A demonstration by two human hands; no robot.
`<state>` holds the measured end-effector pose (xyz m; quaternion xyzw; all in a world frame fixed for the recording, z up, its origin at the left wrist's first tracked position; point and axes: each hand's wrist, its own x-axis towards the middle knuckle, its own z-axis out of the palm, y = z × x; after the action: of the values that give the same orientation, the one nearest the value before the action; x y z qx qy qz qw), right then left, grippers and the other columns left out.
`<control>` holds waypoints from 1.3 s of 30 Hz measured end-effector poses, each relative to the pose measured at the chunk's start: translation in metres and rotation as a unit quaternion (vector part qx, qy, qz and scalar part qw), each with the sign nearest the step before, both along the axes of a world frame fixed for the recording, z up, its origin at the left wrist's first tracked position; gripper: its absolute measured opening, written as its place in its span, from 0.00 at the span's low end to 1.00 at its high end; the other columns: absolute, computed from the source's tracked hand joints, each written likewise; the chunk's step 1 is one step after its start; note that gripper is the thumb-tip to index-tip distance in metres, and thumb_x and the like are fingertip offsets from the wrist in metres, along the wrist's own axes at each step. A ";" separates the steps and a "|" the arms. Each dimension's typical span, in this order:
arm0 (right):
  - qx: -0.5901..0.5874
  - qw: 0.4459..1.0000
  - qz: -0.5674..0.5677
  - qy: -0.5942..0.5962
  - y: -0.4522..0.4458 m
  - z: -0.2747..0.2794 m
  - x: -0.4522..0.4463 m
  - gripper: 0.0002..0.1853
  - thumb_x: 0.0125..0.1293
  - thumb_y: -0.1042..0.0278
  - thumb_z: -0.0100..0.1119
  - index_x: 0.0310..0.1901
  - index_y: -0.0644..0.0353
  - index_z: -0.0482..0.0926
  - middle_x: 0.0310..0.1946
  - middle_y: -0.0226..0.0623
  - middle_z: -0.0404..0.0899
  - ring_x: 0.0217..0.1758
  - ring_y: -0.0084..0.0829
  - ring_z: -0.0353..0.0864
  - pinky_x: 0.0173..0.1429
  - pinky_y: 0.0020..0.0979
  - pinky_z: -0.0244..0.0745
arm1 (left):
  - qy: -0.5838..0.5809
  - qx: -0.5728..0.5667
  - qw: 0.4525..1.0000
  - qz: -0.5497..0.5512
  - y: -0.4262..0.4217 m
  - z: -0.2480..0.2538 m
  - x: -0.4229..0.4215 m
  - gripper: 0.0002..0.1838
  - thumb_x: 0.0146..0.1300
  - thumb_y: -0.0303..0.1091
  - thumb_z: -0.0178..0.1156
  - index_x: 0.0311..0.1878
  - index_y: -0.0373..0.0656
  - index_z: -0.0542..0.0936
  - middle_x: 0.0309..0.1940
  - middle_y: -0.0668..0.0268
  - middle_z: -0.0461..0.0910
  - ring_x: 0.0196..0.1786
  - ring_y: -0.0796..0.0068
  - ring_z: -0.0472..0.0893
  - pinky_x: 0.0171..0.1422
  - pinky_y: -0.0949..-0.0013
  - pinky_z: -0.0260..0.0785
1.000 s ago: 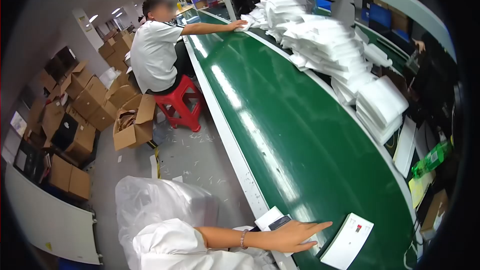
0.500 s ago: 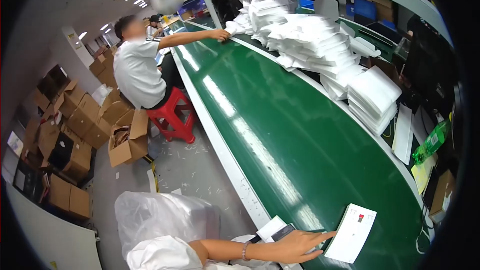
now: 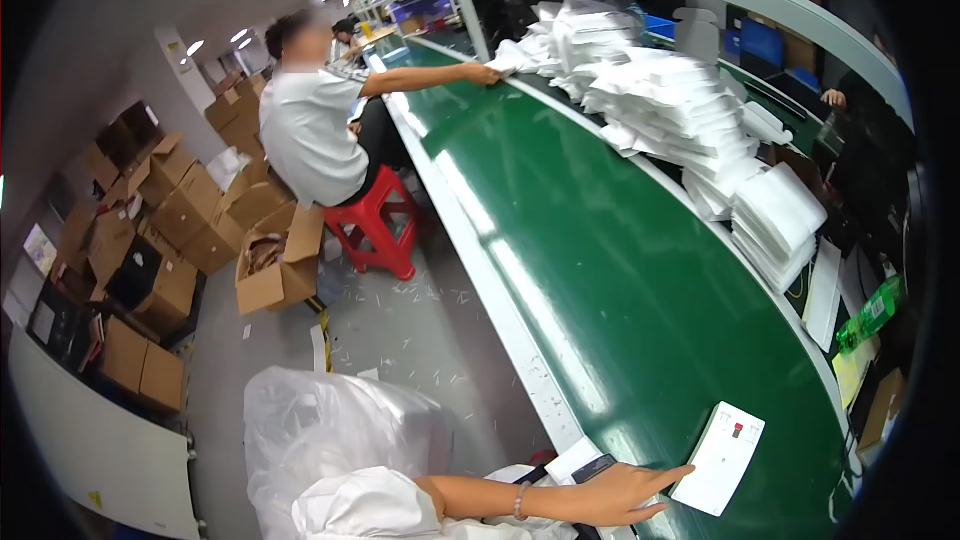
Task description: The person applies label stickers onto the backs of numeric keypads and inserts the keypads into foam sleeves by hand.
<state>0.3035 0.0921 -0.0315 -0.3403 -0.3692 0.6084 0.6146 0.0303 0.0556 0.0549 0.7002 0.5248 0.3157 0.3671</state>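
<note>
My left hand [image 3: 615, 495] reaches in from the bottom, over the near edge of the green belt [image 3: 590, 280]. Its forefinger is stretched out and its thumb is apart; the other fingers are partly hidden. The fingertip is at the left edge of a slim white box [image 3: 722, 460] with a small red mark, lying on the belt; whether it presses on the box I cannot tell. Beside my wrist lie a white item [image 3: 573, 460] and a dark flat item [image 3: 597, 467], partly covered. My right hand is out of view.
A seated person [image 3: 315, 135] on a red stool [image 3: 378, 225] stretches an arm across the belt to heaped white pouches [image 3: 660, 100]. A green bottle [image 3: 870, 315] lies at the right. Clear plastic [image 3: 330, 420] and cardboard boxes [image 3: 185, 225] are at the left.
The view has shifted, so the surroundings sit farther right. My left hand stays by the white box with its forefinger at the box's edge. Another person's hand now shows at the far right.
</note>
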 end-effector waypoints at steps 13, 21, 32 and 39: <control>0.197 0.949 -0.090 -0.230 0.068 0.094 0.042 0.15 0.64 0.64 0.54 0.50 0.60 0.73 0.45 0.43 0.76 0.47 0.35 0.73 0.58 0.34 0.68 | -0.017 0.104 0.994 0.005 0.019 -0.021 0.017 0.31 0.67 0.35 0.48 0.70 0.37 0.52 0.30 0.54 0.77 0.25 0.56 0.74 0.30 0.64 0.66; 0.128 0.929 -0.042 -0.344 0.051 0.084 -0.006 0.03 0.60 0.74 0.56 0.35 0.64 0.75 0.36 0.39 0.77 0.39 0.32 0.72 0.50 0.29 0.69 | -0.093 0.000 0.996 -0.008 0.048 0.018 0.017 0.20 0.64 0.37 0.55 0.58 0.44 0.67 0.26 0.65 0.77 0.25 0.65 0.75 0.31 0.69 0.65; 0.233 0.847 0.055 -0.475 0.038 0.062 -0.002 0.04 0.57 0.80 0.59 0.34 0.67 0.79 0.33 0.41 0.78 0.35 0.34 0.75 0.44 0.29 0.72 | -0.153 0.044 0.984 0.078 0.048 0.015 0.045 0.04 0.55 0.31 0.60 0.30 0.44 0.75 0.25 0.68 0.78 0.25 0.65 0.75 0.33 0.69 0.65; 0.323 0.840 0.112 -0.422 0.063 0.054 -0.013 0.05 0.57 0.79 0.60 0.35 0.66 0.79 0.32 0.40 0.79 0.34 0.33 0.75 0.43 0.28 0.72 | -0.132 0.059 0.986 0.084 0.049 0.002 0.032 0.04 0.50 0.27 0.60 0.28 0.44 0.73 0.25 0.67 0.78 0.26 0.64 0.75 0.33 0.68 0.66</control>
<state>0.2900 0.1553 0.0223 -0.3025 -0.8040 0.3166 0.4023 0.0627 0.1050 0.0567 0.6261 0.5090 0.4654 0.3639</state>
